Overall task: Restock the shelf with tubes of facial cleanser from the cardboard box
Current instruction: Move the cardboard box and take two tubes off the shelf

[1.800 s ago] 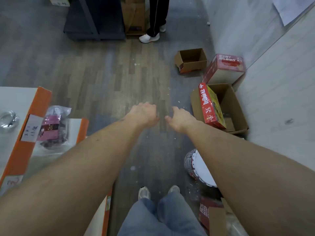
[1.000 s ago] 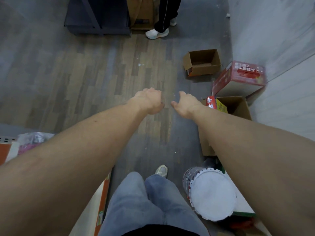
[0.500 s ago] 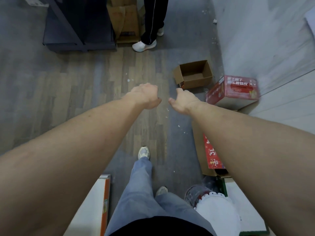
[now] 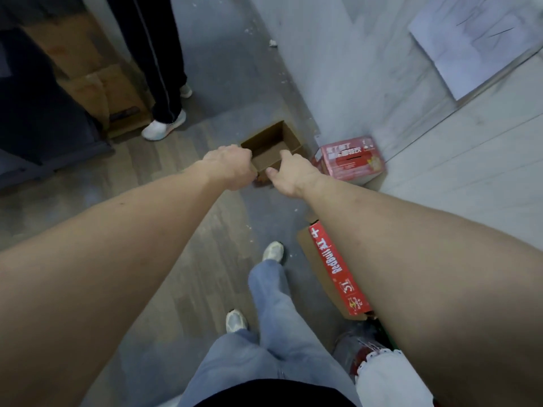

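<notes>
**Reaching for the open carton on the floor**

Starting from the largest surface, the wood-pattern floor (image 4: 182, 160) is seen with open room to the left of the walking line, while the pale wall (image 4: 338, 69) closes the right side. A Red Bull carton (image 4: 338, 268) lies low on the right, and a red box (image 4: 351, 160) stands against the wall just beside the target. The small cardboard box (image 4: 271, 148) sits open-topped on the floor, near the wall; whether tubes lie inside cannot be told. Another person's white shoe (image 4: 164, 127) stands near its far-left side.

The left hand (image 4: 230, 165) is seen curled, empty as far as can be judged. The right hand (image 4: 289, 174) is loosely curled, nothing held. Both are judged not yet on the box. The carton is best taken by opposite walls, lifted level, and drawn back leftward, away from the red box.
</notes>
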`<move>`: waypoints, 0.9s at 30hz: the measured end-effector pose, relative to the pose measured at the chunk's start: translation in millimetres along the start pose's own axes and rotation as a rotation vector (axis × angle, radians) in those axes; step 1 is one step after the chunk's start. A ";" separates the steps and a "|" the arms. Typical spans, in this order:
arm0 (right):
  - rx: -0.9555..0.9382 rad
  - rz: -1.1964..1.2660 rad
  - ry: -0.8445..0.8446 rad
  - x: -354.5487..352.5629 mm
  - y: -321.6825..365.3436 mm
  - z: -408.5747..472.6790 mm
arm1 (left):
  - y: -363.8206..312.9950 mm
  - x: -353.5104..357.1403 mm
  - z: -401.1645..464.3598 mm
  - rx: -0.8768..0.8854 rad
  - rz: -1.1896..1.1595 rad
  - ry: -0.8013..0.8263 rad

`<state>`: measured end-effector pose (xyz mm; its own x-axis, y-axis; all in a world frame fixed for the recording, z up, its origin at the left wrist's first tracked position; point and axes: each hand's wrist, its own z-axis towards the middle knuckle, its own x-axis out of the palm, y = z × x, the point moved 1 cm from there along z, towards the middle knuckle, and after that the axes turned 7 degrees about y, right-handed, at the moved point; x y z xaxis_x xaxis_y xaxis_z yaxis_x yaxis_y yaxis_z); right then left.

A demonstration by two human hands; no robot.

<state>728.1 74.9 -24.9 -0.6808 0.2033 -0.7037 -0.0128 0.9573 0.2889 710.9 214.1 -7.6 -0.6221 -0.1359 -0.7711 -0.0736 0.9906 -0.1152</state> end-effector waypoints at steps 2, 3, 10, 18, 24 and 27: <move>0.042 0.030 -0.012 -22.2 -14.9 29.6 | -13.6 -16.3 37.6 0.041 0.030 0.023; 0.059 0.054 -0.021 -33.7 -22.7 44.0 | -21.2 -24.7 56.6 0.057 0.044 0.033; 0.186 0.142 -0.037 -108.7 -64.4 130.3 | -61.5 -96.0 163.3 0.146 0.124 0.066; 0.215 0.160 -0.065 -177.1 -39.0 211.0 | -52.6 -175.5 242.1 0.236 0.148 0.049; 0.288 0.190 -0.103 -207.6 11.7 262.4 | -10.8 -223.1 304.9 0.283 0.181 0.042; 0.331 0.225 -0.109 -220.2 38.8 283.7 | 13.2 -246.5 330.7 0.309 0.226 0.044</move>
<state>1085.3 125.6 -43.0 -0.5577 0.4183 -0.7169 0.3758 0.8974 0.2313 1121.0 255.7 -26.2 -0.6294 0.0924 -0.7716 0.3035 0.9433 -0.1346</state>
